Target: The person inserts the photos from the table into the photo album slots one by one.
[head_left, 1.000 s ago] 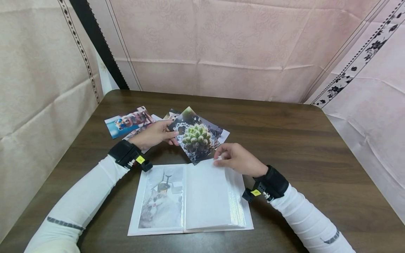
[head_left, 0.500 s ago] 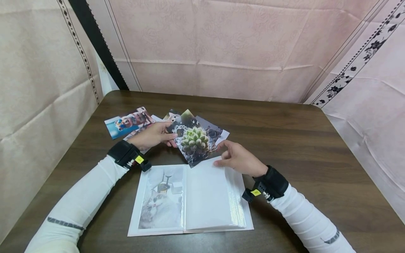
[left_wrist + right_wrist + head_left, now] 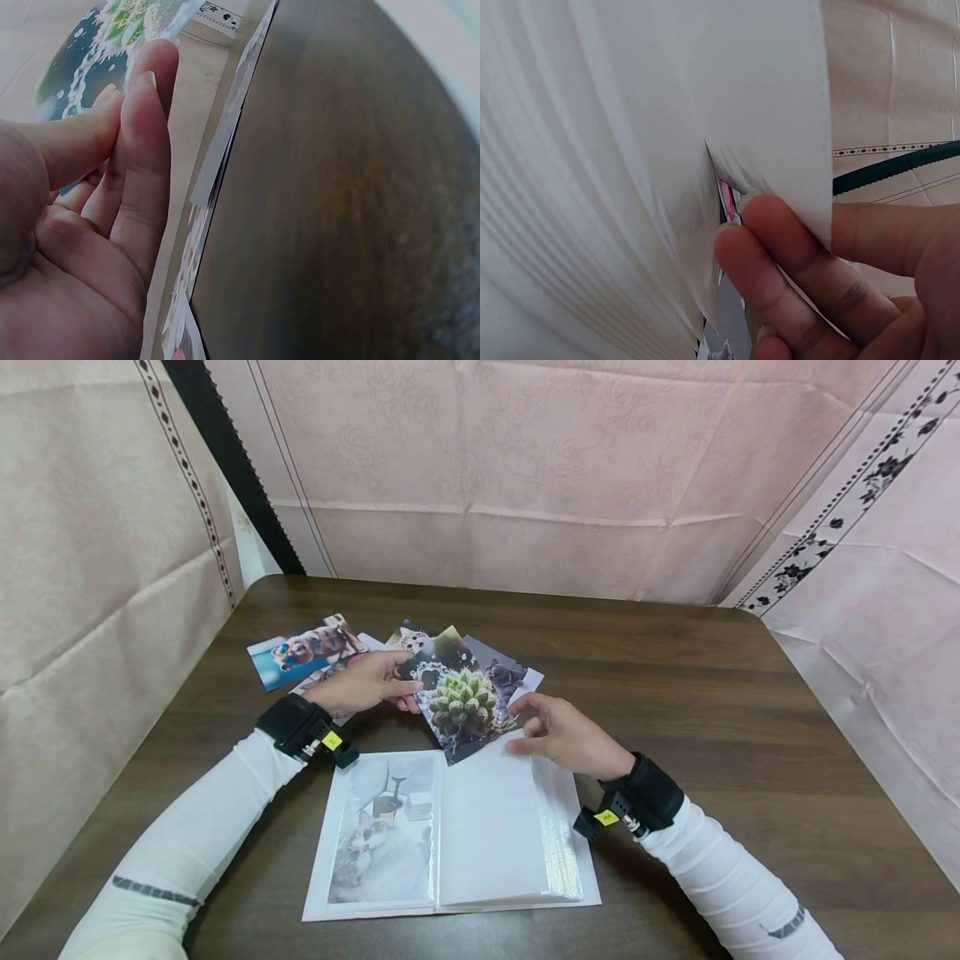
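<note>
i've got the succulent photo (image 3: pixel 463 700) pinched by one edge in my left hand (image 3: pixel 367 682), likely to leave its lower corner free over the top of the album (image 3: pixel 318 893), while my right hand (image 3: pixel 566 737) pinches the white page (image 3: pixel 491 831), i guess to hold it open

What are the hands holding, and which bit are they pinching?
The left hand pinches the cactus photo by its left side; the right hand pinches a white album page near its top right corner.
</note>
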`<state>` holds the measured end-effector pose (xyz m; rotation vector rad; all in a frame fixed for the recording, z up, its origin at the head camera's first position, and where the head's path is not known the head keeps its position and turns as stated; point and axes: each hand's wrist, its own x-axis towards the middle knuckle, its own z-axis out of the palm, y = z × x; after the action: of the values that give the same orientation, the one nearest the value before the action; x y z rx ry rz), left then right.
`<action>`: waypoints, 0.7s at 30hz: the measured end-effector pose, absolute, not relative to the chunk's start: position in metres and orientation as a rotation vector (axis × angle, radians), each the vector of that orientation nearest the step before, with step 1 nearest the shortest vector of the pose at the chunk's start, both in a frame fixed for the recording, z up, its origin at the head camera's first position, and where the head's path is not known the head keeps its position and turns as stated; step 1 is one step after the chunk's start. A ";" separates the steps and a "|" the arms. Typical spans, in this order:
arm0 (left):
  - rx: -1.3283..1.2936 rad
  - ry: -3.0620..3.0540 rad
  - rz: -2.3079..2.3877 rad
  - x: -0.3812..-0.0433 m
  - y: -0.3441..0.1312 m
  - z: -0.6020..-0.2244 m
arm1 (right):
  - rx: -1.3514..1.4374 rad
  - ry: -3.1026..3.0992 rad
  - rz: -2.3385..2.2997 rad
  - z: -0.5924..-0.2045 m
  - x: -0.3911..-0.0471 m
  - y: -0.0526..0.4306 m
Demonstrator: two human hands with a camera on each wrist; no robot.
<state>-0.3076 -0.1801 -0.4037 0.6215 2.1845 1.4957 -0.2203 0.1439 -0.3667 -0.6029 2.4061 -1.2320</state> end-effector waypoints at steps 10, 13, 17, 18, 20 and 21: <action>0.641 2.201 1.466 -0.305 -0.178 -0.402 | -0.630 2.426 -1.225 -0.367 -0.219 0.143; 0.678 2.213 1.455 -0.305 -0.177 -0.402 | -0.640 2.420 -1.225 -0.367 -0.220 0.143; 0.693 2.211 1.466 -0.304 -0.174 -0.402 | -0.645 2.420 -1.214 -0.369 -0.220 0.143; 0.686 2.210 1.469 -0.303 -0.174 -0.402 | -0.643 2.422 -1.212 -0.370 -0.220 0.143; 0.671 2.230 1.461 -0.302 -0.172 -0.401 | -0.637 2.429 -1.206 -0.370 -0.220 0.143; 0.673 2.238 1.457 -0.301 -0.171 -0.401 | -0.642 2.430 -1.204 -0.370 -0.220 0.143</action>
<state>-0.3013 -0.1712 -0.4007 0.6727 2.2378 1.4570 -0.2199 0.1433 -0.3704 -0.6423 2.4300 -1.2043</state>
